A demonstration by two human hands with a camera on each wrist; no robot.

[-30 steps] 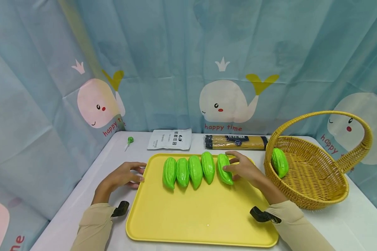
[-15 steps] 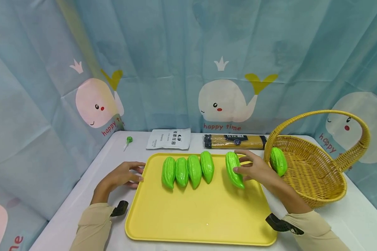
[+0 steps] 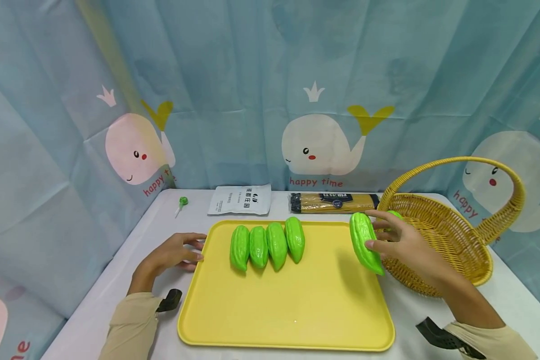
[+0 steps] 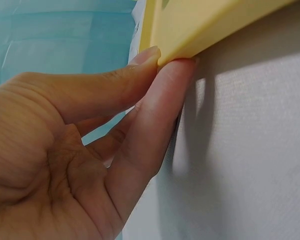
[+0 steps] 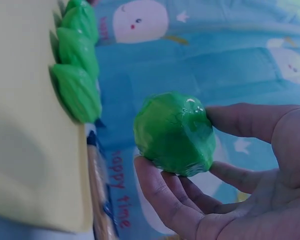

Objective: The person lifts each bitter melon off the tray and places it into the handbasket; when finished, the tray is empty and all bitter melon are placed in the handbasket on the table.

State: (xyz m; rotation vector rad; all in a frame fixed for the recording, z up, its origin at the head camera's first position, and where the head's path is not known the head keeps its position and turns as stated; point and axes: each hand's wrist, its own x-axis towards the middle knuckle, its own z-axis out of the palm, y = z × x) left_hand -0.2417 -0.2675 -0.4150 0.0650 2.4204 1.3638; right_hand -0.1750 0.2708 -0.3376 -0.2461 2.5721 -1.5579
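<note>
My right hand [image 3: 407,246] holds a glossy green bitter melon [image 3: 363,241] between thumb and fingers, raised over the right edge of the yellow tray [image 3: 274,310]. In the right wrist view the held bitter melon [image 5: 174,134] appears end-on, with the thumb on one side and fingertips on the other. Several more bitter melons [image 3: 258,247] lie side by side along the tray's far half. At the tray's left rim is my left hand [image 3: 173,252]; the left wrist view has its thumb and a finger pinching the tray's edge [image 4: 190,37].
A wicker basket [image 3: 482,280] with a tall arched handle stands right of the tray, another bitter melon [image 3: 394,214] partly hidden inside it. Behind the tray lie a spaghetti pack [image 3: 335,203], a white pouch [image 3: 240,200] and a green lollipop [image 3: 182,201]. A curtain [image 3: 229,140] hangs behind.
My right hand has lifted the bitter melon off the tray from the row's right end and carried it rightward toward the basket. The left hand has stayed at the tray's left rim.
</note>
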